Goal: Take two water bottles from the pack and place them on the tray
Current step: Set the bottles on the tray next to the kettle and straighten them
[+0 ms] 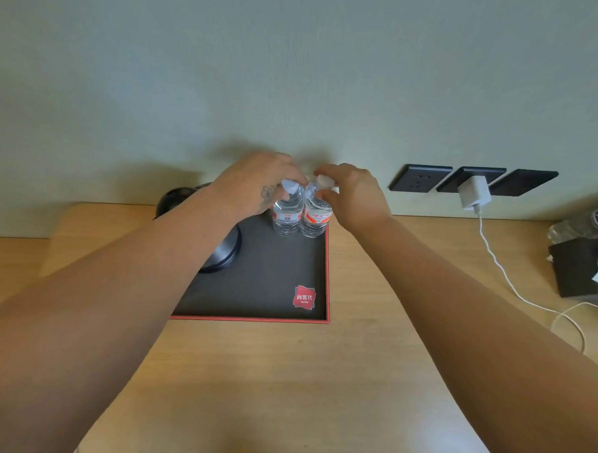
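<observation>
Two small clear water bottles stand upright side by side at the far right corner of a dark tray (pixel 271 286) with a red rim. The left bottle (pixel 286 213) has a white cap and a grey label; my left hand (pixel 258 183) grips its neck and cap. The right bottle (pixel 314 216) carries an orange and white label; my right hand (pixel 352 191) pinches its cap with thumb and fingers. Both bottles rest on the tray floor, touching each other. The pack is not clearly in view.
A dark kettle with a round metal base (pixel 221 253) sits on the tray's left side, partly hidden by my left forearm. Wall sockets (pixel 419 178) hold a white charger (pixel 473 194) with its cable trailing across the wooden table (pixel 318 381). A black box (pixel 583 269) and plastic bottles (pixel 585 221) lie far right.
</observation>
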Tool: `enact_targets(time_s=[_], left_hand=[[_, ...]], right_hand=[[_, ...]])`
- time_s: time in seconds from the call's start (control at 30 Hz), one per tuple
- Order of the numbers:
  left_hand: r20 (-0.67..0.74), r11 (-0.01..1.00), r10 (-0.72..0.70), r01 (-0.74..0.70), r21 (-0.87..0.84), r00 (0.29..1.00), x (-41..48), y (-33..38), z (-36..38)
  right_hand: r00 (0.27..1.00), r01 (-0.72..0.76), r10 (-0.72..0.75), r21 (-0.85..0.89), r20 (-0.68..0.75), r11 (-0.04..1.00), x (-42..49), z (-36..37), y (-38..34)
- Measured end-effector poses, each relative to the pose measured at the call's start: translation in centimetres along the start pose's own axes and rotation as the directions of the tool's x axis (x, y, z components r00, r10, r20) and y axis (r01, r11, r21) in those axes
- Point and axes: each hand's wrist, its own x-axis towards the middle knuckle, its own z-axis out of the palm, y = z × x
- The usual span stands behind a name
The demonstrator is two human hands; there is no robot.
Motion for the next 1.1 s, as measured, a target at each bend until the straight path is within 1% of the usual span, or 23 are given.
enact_targets(time_s=[0.17, 0.4, 0.53, 0.67, 0.87, 1.1], left_hand=[[0.029, 0.996, -0.086, 0.085, 0.039, 0.996, 0.6, 1.0, -0.3], [0.017, 0.981, -0.168, 0.166, 0.097, 0.986, 0.3, 1.6, -0.5], [-0.014, 0.972, -0.202, 0.202, 0.123, 0.979, 0.0, 1.7, -0.4], [-0.069, 0.961, -0.255, 0.261, 0.093, 0.964, -0.3, 1.5, 0.3], [-0.124, 0.929, -0.369, 0.369, -0.026, 0.921, 0.2, 1.0, 0.9], [-0.126, 0.928, -0.37, 0.372, -0.01, 0.92, 0.7, 1.2, 1.3]], right_hand=[[1.0, -0.002, 0.002, 0.002, 0.009, 1.0, 0.3, -0.3, 0.2], [1.0, 0.008, -0.007, -0.017, 0.016, 1.0, 0.5, -0.6, 0.2], [1.0, 0.006, -0.005, -0.013, 0.022, 1.0, 0.4, -0.6, 0.2], [1.0, 0.0, 0.0, -0.01, 0.023, 1.0, 0.3, -0.4, 0.5], [1.0, 0.008, -0.007, -0.027, 0.027, 1.0, 0.4, -0.5, 0.5], [1.0, 0.004, -0.004, -0.031, 0.012, 0.999, 0.2, -0.4, 0.3]])
